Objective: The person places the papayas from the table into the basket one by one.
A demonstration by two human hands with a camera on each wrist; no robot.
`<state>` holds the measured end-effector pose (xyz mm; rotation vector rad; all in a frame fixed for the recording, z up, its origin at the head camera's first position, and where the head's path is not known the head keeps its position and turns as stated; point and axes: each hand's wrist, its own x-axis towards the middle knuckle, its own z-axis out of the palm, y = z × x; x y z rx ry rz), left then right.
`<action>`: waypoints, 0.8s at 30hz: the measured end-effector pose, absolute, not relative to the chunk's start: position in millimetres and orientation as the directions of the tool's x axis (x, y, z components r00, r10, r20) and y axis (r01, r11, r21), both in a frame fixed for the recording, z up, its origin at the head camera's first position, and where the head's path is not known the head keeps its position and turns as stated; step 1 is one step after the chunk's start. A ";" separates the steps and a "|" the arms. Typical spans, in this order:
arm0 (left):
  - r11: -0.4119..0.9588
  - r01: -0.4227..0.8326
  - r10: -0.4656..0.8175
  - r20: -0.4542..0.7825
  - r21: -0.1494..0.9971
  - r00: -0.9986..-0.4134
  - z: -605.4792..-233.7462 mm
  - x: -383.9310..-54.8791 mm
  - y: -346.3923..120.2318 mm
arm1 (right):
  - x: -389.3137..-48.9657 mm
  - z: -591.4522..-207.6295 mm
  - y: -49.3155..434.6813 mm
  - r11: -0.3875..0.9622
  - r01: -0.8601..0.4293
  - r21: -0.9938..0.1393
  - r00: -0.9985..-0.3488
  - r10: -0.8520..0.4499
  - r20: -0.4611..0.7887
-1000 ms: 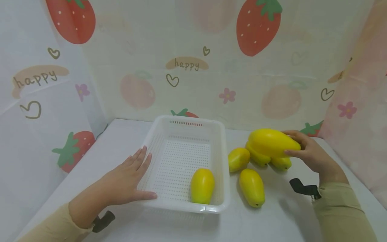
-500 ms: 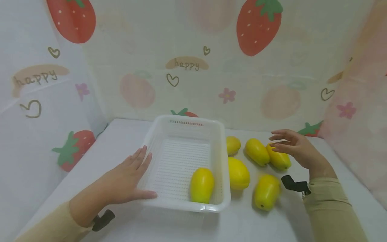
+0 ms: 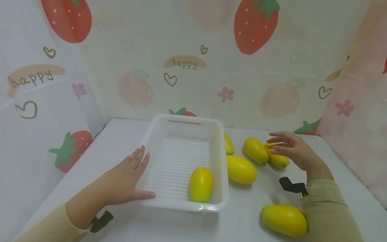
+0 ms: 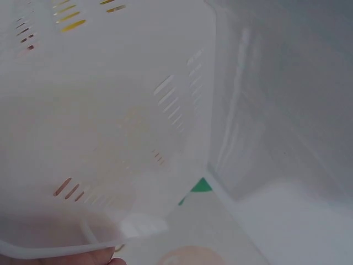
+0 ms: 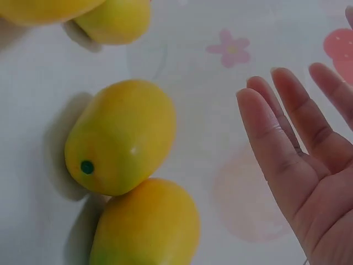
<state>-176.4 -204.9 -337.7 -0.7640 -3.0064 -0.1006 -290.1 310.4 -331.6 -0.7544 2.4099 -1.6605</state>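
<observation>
"What does the head view give you?"

"The left hand [image 3: 128, 178] is spread wide, fingers [image 3: 138, 157] straight against the left side of a white basket [image 3: 223, 168]. One yellow fruit [image 3: 201, 185] sits inside, in the near right corner."

"And the right hand [image 3: 297, 151]?"

"Loosely open in the air, near the right-hand fruit [image 3: 279, 162], which lies up against its neighbour [image 3: 255, 150]. Just beside the basket's right wall are a far fruit [image 3: 228, 144] and a closer fruit [image 3: 242, 169], both partly hidden. A fifth loose fruit [image 3: 283, 220] lies sideways on the counter [image 3: 242, 222], by the right sleeve [image 3: 329, 215]."

"The left wrist view?"

"Mostly slotted basket wall, yellow showing through the top slots. Fingertips [image 4: 94, 257] peek out beneath the rim; how hard they press, I can't tell."

"The right wrist view?"

"Fingers apart, palm showing, well clear of two touching fruits. Two more lie at the upper left."
</observation>
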 end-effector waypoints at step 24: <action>0.887 0.458 0.457 0.028 0.055 -0.889 -339.4 -177.0 -203.9 | -282.0 -338.0 316.6 0.493 -0.266 -0.828 -0.910 -0.412 0.047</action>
